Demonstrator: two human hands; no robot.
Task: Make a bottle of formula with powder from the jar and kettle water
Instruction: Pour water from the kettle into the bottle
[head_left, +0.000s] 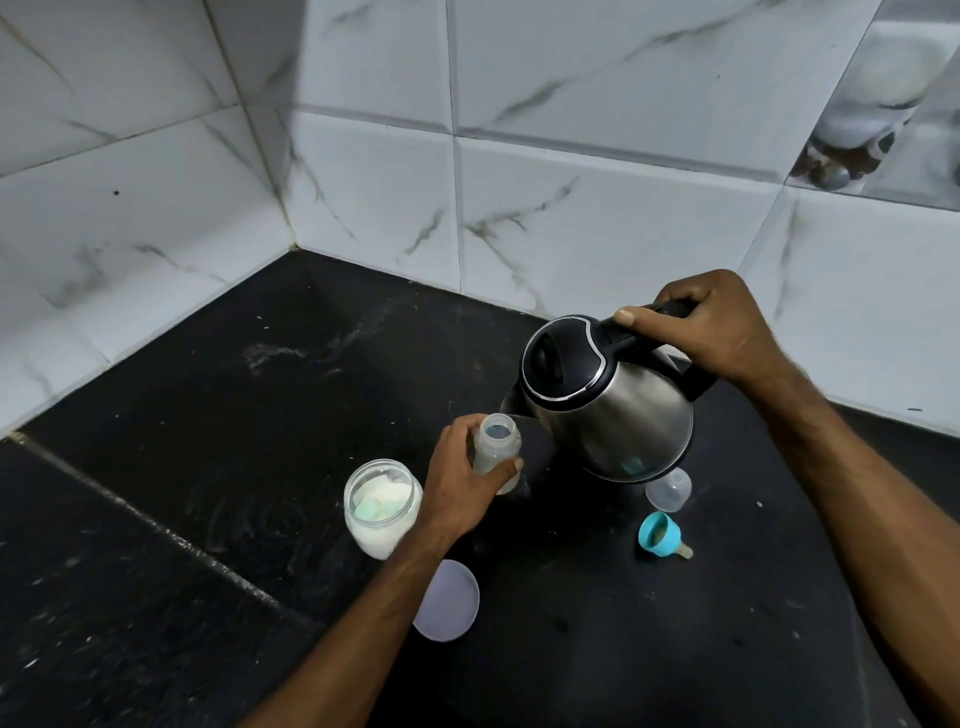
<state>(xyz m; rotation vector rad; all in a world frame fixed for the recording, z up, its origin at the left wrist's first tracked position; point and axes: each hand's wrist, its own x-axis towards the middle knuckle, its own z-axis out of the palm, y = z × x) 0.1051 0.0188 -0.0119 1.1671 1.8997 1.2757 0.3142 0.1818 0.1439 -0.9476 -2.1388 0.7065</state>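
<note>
Steel kettle (608, 400), gripped by its black handle in the right hand (711, 327), tips its spout toward the baby bottle (497, 449), which the left hand's (457, 488) fingers (506, 467) wrap on the black surface (234, 415). No stream shows, so filling looks barely begun. At 7 o'clock of the bottle stands the open powder jar (382, 506), scoop inside; the teal teat ring (661, 534) and clear cap (669, 489) wait at 4 o'clock. Powder, capping and shaking remain.

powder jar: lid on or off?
Off. The powder jar stands open, powder and a green scoop visible inside; its lid lies flat on the counter nearby.
</note>
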